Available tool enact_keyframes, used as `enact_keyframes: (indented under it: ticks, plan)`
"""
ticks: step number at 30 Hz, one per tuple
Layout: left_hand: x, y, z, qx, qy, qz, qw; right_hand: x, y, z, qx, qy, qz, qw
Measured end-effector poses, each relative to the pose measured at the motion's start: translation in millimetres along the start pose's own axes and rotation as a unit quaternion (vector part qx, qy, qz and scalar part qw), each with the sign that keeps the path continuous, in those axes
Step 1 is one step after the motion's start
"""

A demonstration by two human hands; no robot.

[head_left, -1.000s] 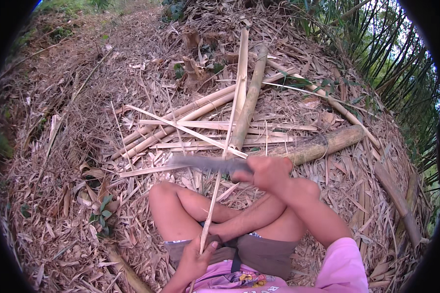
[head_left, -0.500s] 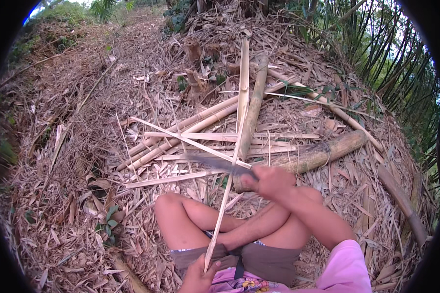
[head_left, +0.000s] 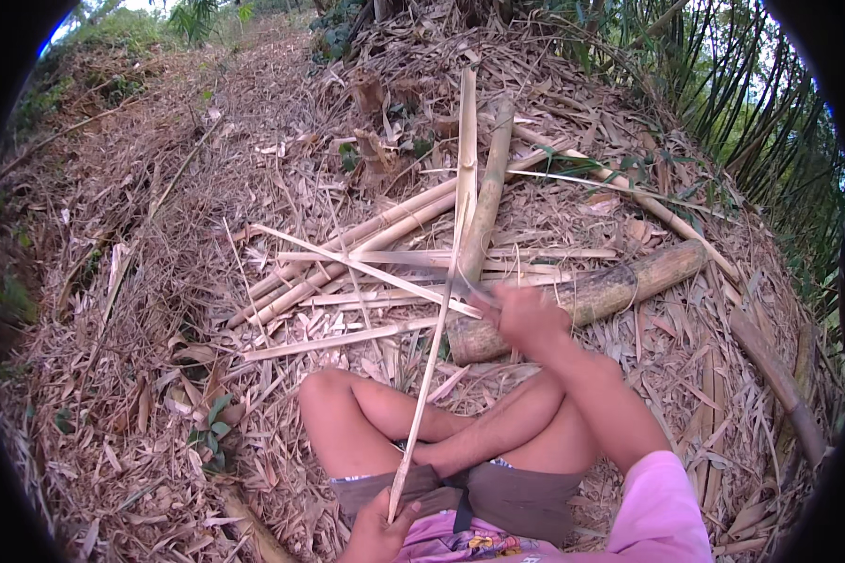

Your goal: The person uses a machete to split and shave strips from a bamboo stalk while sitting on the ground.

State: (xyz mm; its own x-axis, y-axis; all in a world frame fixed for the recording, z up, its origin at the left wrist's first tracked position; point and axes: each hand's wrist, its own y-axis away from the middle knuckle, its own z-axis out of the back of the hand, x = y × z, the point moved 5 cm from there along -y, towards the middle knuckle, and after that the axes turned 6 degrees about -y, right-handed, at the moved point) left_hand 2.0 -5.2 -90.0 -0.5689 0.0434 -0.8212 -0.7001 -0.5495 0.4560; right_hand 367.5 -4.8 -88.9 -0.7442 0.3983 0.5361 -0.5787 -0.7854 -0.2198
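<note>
A long pale bamboo strip (head_left: pixel 426 399) runs away from my lap toward the far stumps. Its near end is gripped in my left hand (head_left: pixel 382 527), low over my thigh. My right hand (head_left: pixel 532 322) is closed round the handle of a knife (head_left: pixel 468 289), whose blade, smeared by motion, crosses the strip around its middle. Just under that spot lies a thinner bamboo strip (head_left: pixel 371 270), slanting from the left. A thick bamboo pole (head_left: pixel 620 293) sits beside my right hand, and a thinner pole (head_left: pixel 490 192) stretches away next to the strip.
Several split bamboo pieces (head_left: pixel 357 340) and round poles (head_left: pixel 376 239) lie before my crossed legs. Cut stumps (head_left: pixel 377 155) rise beyond them. A brown pole (head_left: pixel 770 366) lies on the right; a small green plant (head_left: pixel 214 432) grows on the left. Dry leaves cover the ground.
My right hand with the knife has moved farther away along the strip and slightly right. My left hand stays nearly where it was, still holding the strip's end.
</note>
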Motion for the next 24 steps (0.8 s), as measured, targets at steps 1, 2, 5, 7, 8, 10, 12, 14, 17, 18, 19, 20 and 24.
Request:
enact_keyframes:
  ticks: [1, 2, 5, 7, 8, 10, 12, 14, 17, 18, 19, 20, 24]
  plan:
    - [-1, 0, 0, 0.017, 0.011, 0.009, 1.000, -20, -10, 7, -0.008, -0.008, -0.093, 0.996]
    - [0, 2, 1, -0.005, 0.009, -0.010, 1.000, -15, -8, 5, -0.004, -0.005, -0.081, 0.997]
    - [3, -6, 1, -0.049, -0.020, -0.028, 0.998, 22, 5, 11, -0.006, 0.009, -0.020, 1.000]
    - [-18, -11, 7, -0.072, -0.047, -0.023, 0.996, 39, 21, -1, -0.001, 0.037, 0.074, 0.997]
    - [-23, -12, 8, -0.080, -0.063, -0.021, 0.995, 43, 27, -4, 0.000, 0.050, 0.118, 0.992]
    - [-11, -5, 11, -0.038, -0.054, -0.006, 0.998, 12, 8, 4, -0.039, 0.064, 0.091, 0.993]
    - [9, 6, 4, 0.025, 0.002, -0.023, 0.999, -39, -17, 23, -0.091, 0.027, -0.048, 0.994]
    - [19, 19, 2, 0.004, -0.035, -0.013, 0.999, -35, -18, 28, -0.077, 0.026, -0.025, 0.996]
    - [21, 17, -1, -0.033, -0.032, -0.019, 0.999, 1, -5, 21, -0.039, 0.054, 0.080, 0.995]
    - [19, 16, -1, -0.043, -0.021, -0.024, 0.999, 11, 1, 16, -0.022, 0.070, 0.124, 0.990]
    - [18, 13, -1, -0.041, 0.002, -0.021, 0.999, 9, -2, 18, -0.028, 0.064, 0.140, 0.988]
    - [16, 13, -1, -0.033, 0.024, -0.010, 0.999, -12, -14, 19, -0.037, 0.051, 0.060, 0.996]
    - [16, 22, -1, -0.017, -0.052, -0.014, 0.998, -61, -41, 33, -0.090, 0.024, -0.116, 0.989]
